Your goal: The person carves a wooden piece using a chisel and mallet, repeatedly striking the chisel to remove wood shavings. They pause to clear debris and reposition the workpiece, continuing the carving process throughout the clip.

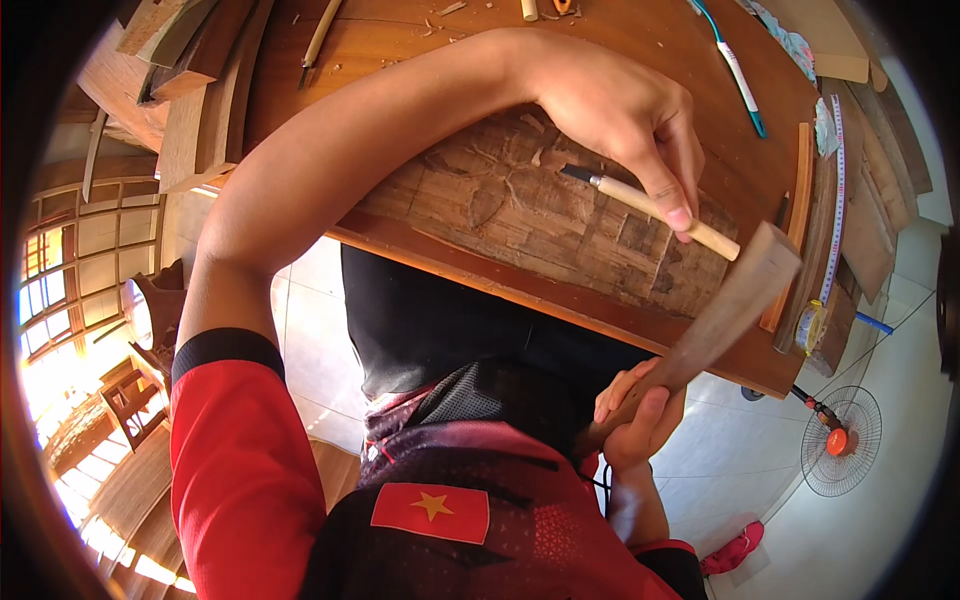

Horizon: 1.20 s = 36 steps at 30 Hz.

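My left hand reaches across the board with its thumb and fingers pinched around the pale wooden handle of a carving chisel. The chisel's dark blade points left, over or on a brown wooden board with a carved flower-like relief; whether the tip touches is hard to tell. In my right hand, beyond the near edge of the table, is a wooden mallet shaped like a club. Its thick end slants up and right, close to the chisel's butt end. The fingers wrap its narrow end.
The board lies along the near edge of a wooden table. A toothbrush and another chisel lie farther back among wood chips. Planks stand at left; wood strips and a tape measure lie at right, near a fan.
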### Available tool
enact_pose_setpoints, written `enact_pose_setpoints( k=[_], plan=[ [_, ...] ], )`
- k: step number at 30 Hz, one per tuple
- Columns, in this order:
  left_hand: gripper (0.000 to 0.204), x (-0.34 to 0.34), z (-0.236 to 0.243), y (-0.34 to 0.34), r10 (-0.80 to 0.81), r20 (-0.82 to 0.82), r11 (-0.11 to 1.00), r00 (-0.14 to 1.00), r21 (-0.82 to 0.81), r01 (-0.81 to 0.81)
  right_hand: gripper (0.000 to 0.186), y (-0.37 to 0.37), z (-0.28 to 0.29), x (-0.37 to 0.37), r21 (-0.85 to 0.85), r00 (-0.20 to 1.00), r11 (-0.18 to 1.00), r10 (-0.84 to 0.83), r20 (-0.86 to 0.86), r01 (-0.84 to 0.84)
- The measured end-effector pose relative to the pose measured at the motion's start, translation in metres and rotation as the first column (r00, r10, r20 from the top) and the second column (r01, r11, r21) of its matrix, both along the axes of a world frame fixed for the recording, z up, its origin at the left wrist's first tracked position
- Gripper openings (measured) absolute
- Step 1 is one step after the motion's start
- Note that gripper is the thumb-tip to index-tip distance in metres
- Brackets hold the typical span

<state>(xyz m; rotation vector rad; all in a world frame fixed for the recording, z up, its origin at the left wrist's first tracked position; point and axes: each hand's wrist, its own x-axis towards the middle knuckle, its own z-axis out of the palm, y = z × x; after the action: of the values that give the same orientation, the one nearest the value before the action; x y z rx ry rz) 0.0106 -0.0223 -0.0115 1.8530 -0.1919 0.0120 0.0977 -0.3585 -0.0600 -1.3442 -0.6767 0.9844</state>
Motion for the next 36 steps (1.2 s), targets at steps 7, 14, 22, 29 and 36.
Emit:
enact_pose_setpoints(
  k=[7, 14, 22, 29, 36],
  plan=[
    [0.029, -0.002, 0.002, 0.000, 0.010, -0.047, 1.000, 0.999, 0.010, -0.009, 0.046, 0.002, -0.005, -0.002, 0.018, 0.998, 1.000, 0.023, 0.065, -0.024],
    [0.029, 0.003, -0.002, 0.000, 0.007, -0.051, 0.999, 0.999, 0.040, -0.005, 0.044, 0.003, -0.006, -0.001, -0.008, 0.999, 0.999, 0.039, 0.031, -0.038],
    [0.030, 0.003, 0.002, 0.002, 0.014, -0.061, 0.997, 0.998, 0.077, -0.009, 0.043, 0.009, -0.006, -0.004, -0.019, 0.997, 0.997, -0.072, 0.000, 0.072],
    [0.030, 0.003, -0.001, 0.004, 0.024, -0.047, 0.996, 0.999, 0.088, -0.020, 0.045, 0.010, 0.002, -0.001, -0.049, 0.999, 0.998, -0.038, 0.013, 0.039],
    [0.030, 0.002, 0.004, 0.002, 0.024, -0.099, 0.994, 0.995, 0.110, -0.013, 0.044, 0.008, 0.004, 0.004, -0.049, 0.995, 0.996, -0.079, -0.059, 0.076]
  ],
)
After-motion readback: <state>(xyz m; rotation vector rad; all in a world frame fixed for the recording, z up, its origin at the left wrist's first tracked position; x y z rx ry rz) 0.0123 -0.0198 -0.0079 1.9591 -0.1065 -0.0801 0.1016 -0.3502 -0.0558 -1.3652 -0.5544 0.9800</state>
